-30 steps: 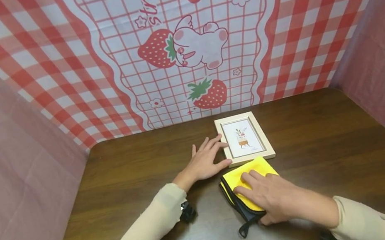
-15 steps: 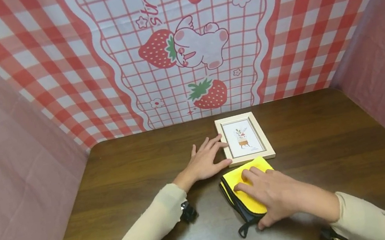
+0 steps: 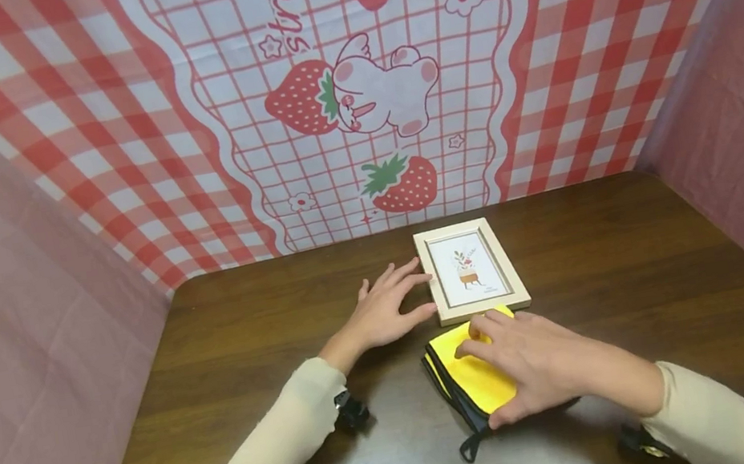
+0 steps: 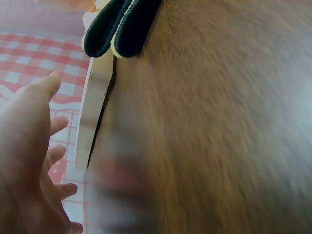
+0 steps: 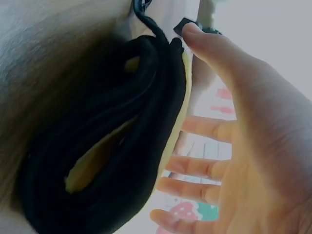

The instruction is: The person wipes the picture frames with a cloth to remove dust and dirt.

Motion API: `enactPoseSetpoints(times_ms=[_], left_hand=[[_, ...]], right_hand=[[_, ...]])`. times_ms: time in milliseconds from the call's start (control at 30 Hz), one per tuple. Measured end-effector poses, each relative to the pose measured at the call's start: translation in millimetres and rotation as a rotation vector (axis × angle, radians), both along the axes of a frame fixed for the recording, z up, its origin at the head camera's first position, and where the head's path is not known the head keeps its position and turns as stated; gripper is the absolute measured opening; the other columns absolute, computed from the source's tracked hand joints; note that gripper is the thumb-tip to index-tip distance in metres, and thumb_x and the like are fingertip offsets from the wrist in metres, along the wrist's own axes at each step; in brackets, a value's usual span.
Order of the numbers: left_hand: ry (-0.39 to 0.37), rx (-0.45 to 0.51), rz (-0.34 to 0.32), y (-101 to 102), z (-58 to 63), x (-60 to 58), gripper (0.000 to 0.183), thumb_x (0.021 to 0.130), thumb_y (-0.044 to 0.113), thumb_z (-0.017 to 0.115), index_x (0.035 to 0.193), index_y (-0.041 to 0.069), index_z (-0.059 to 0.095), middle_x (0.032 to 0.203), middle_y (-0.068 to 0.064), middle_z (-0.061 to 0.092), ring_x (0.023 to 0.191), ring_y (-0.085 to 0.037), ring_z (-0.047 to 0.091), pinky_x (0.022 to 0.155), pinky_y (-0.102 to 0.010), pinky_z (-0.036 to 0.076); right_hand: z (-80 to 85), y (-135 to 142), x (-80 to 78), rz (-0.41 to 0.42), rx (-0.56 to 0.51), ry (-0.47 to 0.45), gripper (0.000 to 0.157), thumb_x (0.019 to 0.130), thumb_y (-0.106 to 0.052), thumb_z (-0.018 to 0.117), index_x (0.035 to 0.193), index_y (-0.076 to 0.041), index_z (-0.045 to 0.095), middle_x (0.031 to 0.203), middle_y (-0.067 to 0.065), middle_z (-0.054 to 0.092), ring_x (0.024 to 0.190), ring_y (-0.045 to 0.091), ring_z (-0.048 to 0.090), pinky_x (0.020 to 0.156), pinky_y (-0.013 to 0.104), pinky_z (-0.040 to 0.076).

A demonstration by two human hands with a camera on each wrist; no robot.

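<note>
Nearest: cream sleeves (image 3: 268,451) on both forearms, a small black device (image 3: 351,412) strapped at the left wrist

Folded yellow cloth (image 3: 471,378), black-edged, on the bench (image 3: 248,325) directly below the right hand (image 3: 538,360), which covers its right side; right is clearly the nearer hand to it. Hanging loop (image 3: 470,450) at the cloth's near corner. Black left fold edge slants away from the person, roughly in line with the picture frame's long sides; full long axis under the palm cannot be told

Right hand: fingers apart, reaching across the yellow top face, thumb held off at the near edge by the loop; nothing clamped. Right wrist view shows the fingers nearly straight and layered folds beneath, gaps between them

Left hand (image 3: 388,310): fingers spread, nothing held, just beside the frame's left edge; left wrist view shows a gap at the thumb, fingertip contact cannot be told

Beyond the cloth, picture frame (image 3: 471,269) lying flat, face up, long axis running away from the person; cloth's far corner at its near edge, touching or not unclear

Farthest: red-and-white strawberry backdrop (image 3: 367,87) behind the bench's far edge
</note>
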State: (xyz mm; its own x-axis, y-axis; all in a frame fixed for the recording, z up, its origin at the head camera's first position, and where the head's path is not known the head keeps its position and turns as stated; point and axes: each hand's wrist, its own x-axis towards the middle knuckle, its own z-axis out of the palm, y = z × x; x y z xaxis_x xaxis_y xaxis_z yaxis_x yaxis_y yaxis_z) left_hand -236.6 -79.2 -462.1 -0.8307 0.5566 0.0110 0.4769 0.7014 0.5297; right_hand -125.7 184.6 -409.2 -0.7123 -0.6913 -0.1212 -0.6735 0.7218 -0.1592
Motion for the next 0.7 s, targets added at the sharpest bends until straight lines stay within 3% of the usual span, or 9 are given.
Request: enactPoseSetpoints(times_ms=[267,700], left_hand=[[0.017,0.003,0.016,-23,0.3,8.1,0.063,0.11,0.056,0.064,0.166,0.028,0.056,0.189,-0.002,0.031,0.177,-0.046,0.02,0.133,-0.088,0.01],[0.051,-0.025,0.02,-61,1.1,36.8,0.063,0.109,0.052,0.07,0.164,0.026,0.058,0.186,-0.005,0.038,0.176,-0.048,0.024,0.13,-0.093,0.011]], right_hand=[[-11.0,25,-10.1,-0.008,-0.105,0.158,0.076,0.085,-0.087,0.076,0.134,-0.029,0.075,0.122,-0.002,0.069,0.106,0.015,0.059,0.079,0.04,0.054],[0.4,51,-22.9,-0.138,-0.099,0.159,0.067,0.082,-0.072,0.088,0.13,-0.027,0.077,0.122,-0.001,0.071,0.103,0.016,0.059,0.079,0.036,0.052]])
